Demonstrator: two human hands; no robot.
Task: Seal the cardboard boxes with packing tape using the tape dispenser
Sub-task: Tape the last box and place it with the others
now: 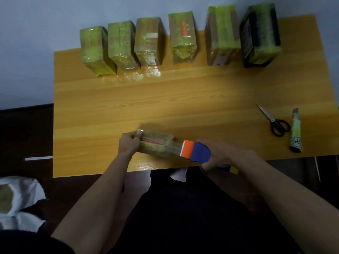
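Box (156, 144) lies near the table's (183, 99) front edge, long axis left-right, left hand (128, 143) pinching its left end, right hand (218, 154) wrapped around tape dispenser (194, 151) at its right end, six taped boxes (176, 39) lined up far behind.

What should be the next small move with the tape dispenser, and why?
Probably tilt the tape dispenser so its toothed edge cuts the tape. The strip already runs from the dispenser onto the box that the left hand holds at its far end, and the right hand has pulled the dispenser past the box's near end.
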